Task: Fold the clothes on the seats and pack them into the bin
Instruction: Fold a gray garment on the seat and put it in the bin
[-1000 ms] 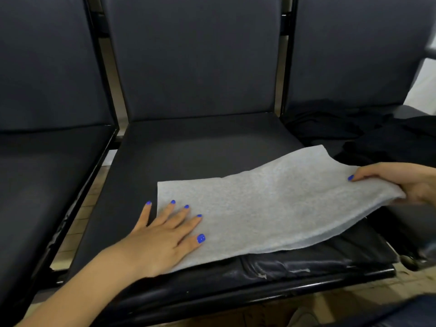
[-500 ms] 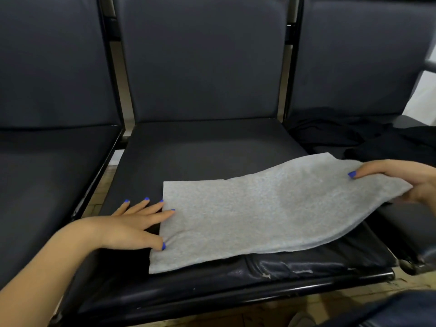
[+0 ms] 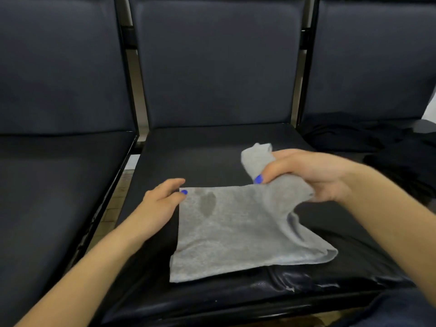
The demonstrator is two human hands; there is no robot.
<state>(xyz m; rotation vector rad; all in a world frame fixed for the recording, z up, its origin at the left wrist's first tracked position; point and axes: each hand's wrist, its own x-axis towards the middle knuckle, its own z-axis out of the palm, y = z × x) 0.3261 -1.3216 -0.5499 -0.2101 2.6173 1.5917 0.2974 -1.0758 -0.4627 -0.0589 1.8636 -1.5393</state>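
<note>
Head view shows a thin, light grey piece of soft knit cloth (image 3: 226, 232) lying mostly flat on the middle black padded seat (image 3: 212, 149), its near edge close to the seat's front lip. A darker oval patch sits near its far left corner. The right end of the cloth is lifted off the cushion and bunched, so the fabric rises in a slack fold toward the right hand (image 3: 304, 175), which grips that gathered end with fingers and thumb curled round it. Holding the end up and over the flat part looks like the way to carry one half across the other for a fold.

The left hand (image 3: 162, 201) pinches the far left corner between thumb and fingers, apparently to pin that side so the cloth does not slide while the other end travels. Both nails that show are painted blue.

Beyond the cloth, the left black padded seat (image 3: 59, 185) sits beside the middle one, with a strip of tiled floor (image 3: 118, 197) visible in the gap between them. On the right-hand seat a heap of dark, crumpled clothes (image 3: 377, 147) waits, well apart from the grey piece and seemingly not yet folded. No bin appears anywhere here.
</note>
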